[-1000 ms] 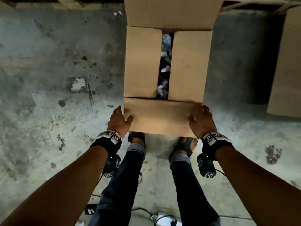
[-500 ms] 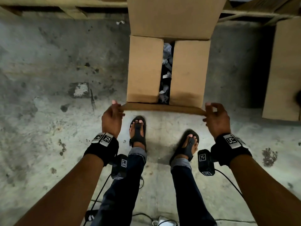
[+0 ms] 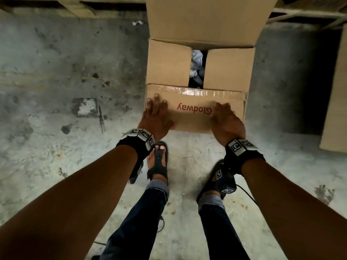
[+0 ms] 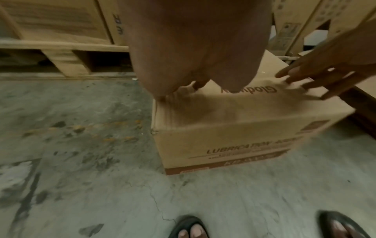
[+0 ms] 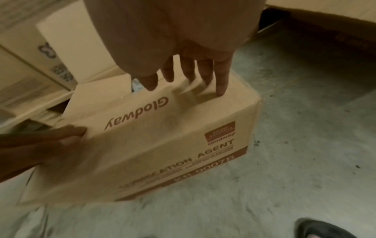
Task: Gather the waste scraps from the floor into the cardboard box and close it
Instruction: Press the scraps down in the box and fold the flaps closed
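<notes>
A brown cardboard box (image 3: 169,62) stands on the concrete floor in front of my feet. Its two side flaps lie folded in, with pale waste scraps (image 3: 196,61) showing in the gap between them. The near flap (image 3: 193,96), printed "Glodway", is folded down over them. My left hand (image 3: 155,113) presses flat on the flap's left end, my right hand (image 3: 225,117) on its right end, fingers straight (image 5: 220,83). The far flap (image 3: 206,19) still stands up. In the left wrist view the box front (image 4: 234,141) shows below my palm.
One small pale scrap (image 3: 137,22) lies on the floor by a wooden pallet (image 3: 75,8) at the back left. Another cardboard box (image 3: 336,102) stands at the right. My sandalled feet (image 3: 157,162) are just before the box. A cable trails behind.
The near flap, which hung outward a second ago, has been lifted and folded over the box top. Both hands moved from gripping its edge to pressing on it.
</notes>
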`<state>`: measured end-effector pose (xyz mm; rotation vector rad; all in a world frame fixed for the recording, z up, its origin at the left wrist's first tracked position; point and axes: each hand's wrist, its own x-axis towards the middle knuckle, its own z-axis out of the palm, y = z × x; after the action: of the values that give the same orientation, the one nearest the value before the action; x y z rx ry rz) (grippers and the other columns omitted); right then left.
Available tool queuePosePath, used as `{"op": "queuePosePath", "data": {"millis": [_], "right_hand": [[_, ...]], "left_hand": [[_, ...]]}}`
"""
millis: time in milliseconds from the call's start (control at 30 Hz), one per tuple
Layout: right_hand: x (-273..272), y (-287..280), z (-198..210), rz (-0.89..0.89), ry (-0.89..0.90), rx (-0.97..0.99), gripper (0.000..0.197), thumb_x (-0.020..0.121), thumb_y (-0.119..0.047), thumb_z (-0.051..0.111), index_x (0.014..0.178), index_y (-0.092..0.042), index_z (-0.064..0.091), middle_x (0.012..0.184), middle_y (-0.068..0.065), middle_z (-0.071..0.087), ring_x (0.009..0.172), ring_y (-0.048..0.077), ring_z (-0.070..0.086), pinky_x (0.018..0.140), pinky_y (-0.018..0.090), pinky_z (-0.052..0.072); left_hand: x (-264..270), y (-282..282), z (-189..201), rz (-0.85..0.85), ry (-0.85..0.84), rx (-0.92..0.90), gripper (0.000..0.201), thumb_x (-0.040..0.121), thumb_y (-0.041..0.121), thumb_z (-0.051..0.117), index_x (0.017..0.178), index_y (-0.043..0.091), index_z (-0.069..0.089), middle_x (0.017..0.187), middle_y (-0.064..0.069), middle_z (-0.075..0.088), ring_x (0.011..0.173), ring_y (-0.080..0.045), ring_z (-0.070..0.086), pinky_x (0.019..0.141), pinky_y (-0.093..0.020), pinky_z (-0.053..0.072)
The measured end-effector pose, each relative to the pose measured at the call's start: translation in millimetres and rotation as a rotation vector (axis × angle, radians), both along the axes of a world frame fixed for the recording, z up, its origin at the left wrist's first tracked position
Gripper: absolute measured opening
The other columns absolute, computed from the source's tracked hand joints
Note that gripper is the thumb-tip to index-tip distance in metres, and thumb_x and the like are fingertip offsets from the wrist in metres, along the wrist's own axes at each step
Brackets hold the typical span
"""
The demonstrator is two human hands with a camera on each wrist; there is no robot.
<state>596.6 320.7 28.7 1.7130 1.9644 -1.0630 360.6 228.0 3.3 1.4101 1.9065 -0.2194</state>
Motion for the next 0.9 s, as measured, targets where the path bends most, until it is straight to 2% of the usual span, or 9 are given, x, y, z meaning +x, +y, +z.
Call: {"op": "queuePosePath", "data": {"millis": [67, 133, 267, 400, 567, 633, 733, 800, 900], "right_hand": [[-3, -8, -3, 0.053, -0.075, -0.017, 0.057, 0.101, -0.038, 0.042, 0.156, -0.032, 0.027, 0.169, 0.007, 0.009, 0.15, 0.039, 0.024, 0.11, 0.057, 0.04], [-4, -11, -1, 0.045, -0.108, -0.018, 0.061, 0.099, -0.036, 0.046, 0.157, -0.034, 0.027, 0.17, 0.005, 0.006, 0.15, 0.038, 0.025, 0.108, 0.056, 0.044], [-10, -1, 11, 0.094, -0.148, 0.045, 0.052, 0.097, -0.037, 0.051, 0.147, -0.027, 0.046, 0.162, 0.01, 0.025, 0.133, 0.038, 0.049, 0.094, 0.05, 0.053], [-22, 20, 21, 0.16, -0.2, 0.054, 0.042, 0.098, -0.039, 0.049, 0.136, -0.021, 0.055, 0.136, 0.011, 0.047, 0.109, 0.035, 0.06, 0.085, 0.044, 0.053], [-41, 51, 30, 0.198, -0.242, -0.019, 0.044, 0.099, -0.043, 0.05, 0.136, -0.019, 0.052, 0.128, 0.014, 0.051, 0.109, 0.038, 0.062, 0.085, 0.043, 0.05], [-53, 73, 35, 0.181, -0.141, 0.004, 0.051, 0.098, -0.042, 0.052, 0.143, -0.019, 0.045, 0.141, 0.013, 0.046, 0.124, 0.037, 0.054, 0.091, 0.046, 0.048], [-78, 117, 44, 0.194, 0.057, 0.172, 0.063, 0.098, -0.038, 0.055, 0.153, -0.018, 0.033, 0.164, 0.011, 0.023, 0.145, 0.034, 0.03, 0.103, 0.049, 0.045], [-98, 154, 55, 0.201, 0.145, 0.356, 0.069, 0.096, -0.032, 0.058, 0.156, -0.017, 0.028, 0.168, 0.011, 0.014, 0.151, 0.034, 0.021, 0.11, 0.051, 0.041], [-119, 206, 74, 0.197, 0.12, 0.499, 0.082, 0.094, -0.031, 0.059, 0.161, -0.02, 0.013, 0.17, 0.007, 0.001, 0.155, 0.033, 0.007, 0.119, 0.055, 0.028]], "left_hand": [[10, -7, -6, -0.05, 0.068, -0.048, 0.097, 0.091, 0.06, 0.046, 0.156, 0.012, -0.008, 0.16, -0.019, -0.023, 0.146, -0.047, -0.018, 0.119, -0.056, -0.001], [15, -3, -6, -0.035, 0.092, -0.004, 0.103, 0.088, 0.065, 0.047, 0.155, 0.015, -0.012, 0.16, -0.019, -0.024, 0.146, -0.047, -0.019, 0.119, -0.055, -0.004], [17, 33, -2, 0.005, 0.077, 0.058, 0.104, 0.087, 0.06, 0.052, 0.155, 0.015, -0.013, 0.163, -0.014, -0.02, 0.149, -0.04, -0.018, 0.121, -0.055, -0.004], [10, 76, 0, -0.017, 0.08, 0.097, 0.099, 0.088, 0.057, 0.051, 0.156, 0.019, -0.011, 0.163, -0.011, -0.019, 0.149, -0.039, -0.019, 0.118, -0.056, -0.006], [8, 95, -8, -0.054, 0.055, 0.027, 0.081, 0.097, 0.039, 0.044, 0.157, 0.017, -0.006, 0.164, -0.009, -0.016, 0.15, -0.036, -0.016, 0.119, -0.053, -0.007], [9, 97, -11, -0.07, 0.075, 0.001, 0.081, 0.096, 0.034, 0.046, 0.157, 0.016, -0.004, 0.164, -0.01, -0.015, 0.151, -0.037, -0.014, 0.12, -0.054, -0.004], [10, 99, -9, -0.081, 0.064, -0.037, 0.078, 0.098, 0.029, 0.041, 0.156, 0.015, -0.009, 0.163, -0.012, -0.02, 0.15, -0.039, -0.017, 0.12, -0.057, -0.001], [8, 101, -8, -0.087, 0.038, -0.046, 0.075, 0.101, 0.03, 0.037, 0.155, 0.013, -0.012, 0.162, -0.012, -0.024, 0.149, -0.039, -0.019, 0.12, -0.058, -0.002], [7, 100, -8, -0.088, 0.028, -0.03, 0.075, 0.102, 0.033, 0.037, 0.155, 0.012, -0.012, 0.161, -0.012, -0.025, 0.149, -0.038, -0.02, 0.12, -0.057, -0.003]]}}
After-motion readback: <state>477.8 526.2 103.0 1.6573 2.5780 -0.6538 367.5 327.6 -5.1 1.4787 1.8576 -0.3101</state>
